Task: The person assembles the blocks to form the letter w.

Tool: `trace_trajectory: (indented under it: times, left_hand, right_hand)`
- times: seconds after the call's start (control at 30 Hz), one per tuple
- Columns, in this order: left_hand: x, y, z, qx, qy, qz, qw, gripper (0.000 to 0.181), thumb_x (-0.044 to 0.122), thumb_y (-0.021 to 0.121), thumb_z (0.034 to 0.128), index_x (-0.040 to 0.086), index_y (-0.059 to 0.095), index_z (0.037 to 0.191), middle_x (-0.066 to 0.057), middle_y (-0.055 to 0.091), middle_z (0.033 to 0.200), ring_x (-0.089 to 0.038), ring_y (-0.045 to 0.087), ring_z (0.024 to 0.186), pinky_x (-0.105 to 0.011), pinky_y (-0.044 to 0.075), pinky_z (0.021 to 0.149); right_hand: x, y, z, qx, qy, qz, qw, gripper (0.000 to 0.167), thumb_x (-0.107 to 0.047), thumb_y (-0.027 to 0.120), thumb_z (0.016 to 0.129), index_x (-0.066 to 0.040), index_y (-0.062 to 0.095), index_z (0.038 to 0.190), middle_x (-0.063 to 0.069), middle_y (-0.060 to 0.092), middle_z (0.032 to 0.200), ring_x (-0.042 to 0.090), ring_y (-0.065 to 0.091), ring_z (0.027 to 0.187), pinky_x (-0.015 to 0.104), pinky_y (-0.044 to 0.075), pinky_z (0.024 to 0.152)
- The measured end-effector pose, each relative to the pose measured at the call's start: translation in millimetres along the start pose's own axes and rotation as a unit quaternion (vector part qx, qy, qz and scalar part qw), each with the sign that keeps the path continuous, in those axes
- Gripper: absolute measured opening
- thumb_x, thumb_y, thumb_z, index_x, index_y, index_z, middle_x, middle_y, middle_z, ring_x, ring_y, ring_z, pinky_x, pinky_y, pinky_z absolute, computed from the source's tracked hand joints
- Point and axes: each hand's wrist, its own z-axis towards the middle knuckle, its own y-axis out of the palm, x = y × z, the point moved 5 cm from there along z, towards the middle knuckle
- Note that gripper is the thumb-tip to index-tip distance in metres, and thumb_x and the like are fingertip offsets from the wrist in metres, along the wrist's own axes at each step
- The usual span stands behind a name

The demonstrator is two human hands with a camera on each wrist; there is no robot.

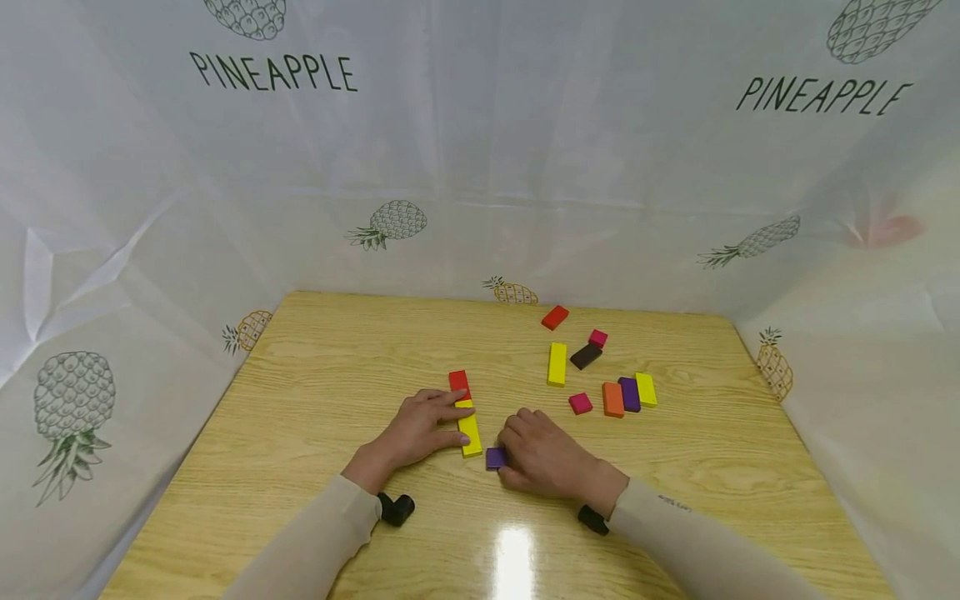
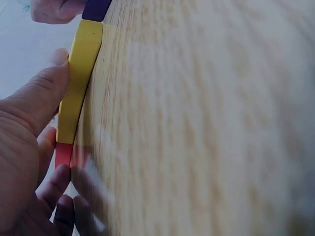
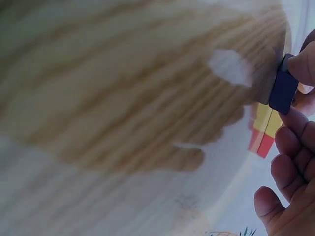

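The head view has the left hand's [image 1: 420, 427] fingers spread over a red block [image 1: 458, 382] and yellow block [image 1: 469, 433] on the counter [image 1: 337, 358], the left wrist view its thumb seemingly steadying them, the right wrist view the right hand's [image 3: 300, 157] fingers pinching a purple block [image 3: 281, 92] nearby.

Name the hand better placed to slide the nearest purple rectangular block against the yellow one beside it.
Probably the right hand: it pinches that purple rectangular block. The left hand touches the yellow rectangular block and the red rectangular block, so it suits steadying.
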Motion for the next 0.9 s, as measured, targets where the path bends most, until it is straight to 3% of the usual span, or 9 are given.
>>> trace_trajectory:
  times: [0.9]
  left_hand:
    - [-0.6,0.5,0.6,-0.003,-0.004,0.003,1.0000,0.053,0.048,0.075,0.0961,0.028,0.067,0.144,0.006,0.045,0.166,-0.031,0.040,0.149,-0.065,0.028,0.120]
  right_hand:
    - [-3.9,1.3,4.1,0.011,-0.013,-0.008,0.9998,0.035,-0.049,0.069,0.096,-0.016,0.069,0.110,-0.005,0.062,0.103,0.014,0.052,0.095,0.032,0.048,0.084]
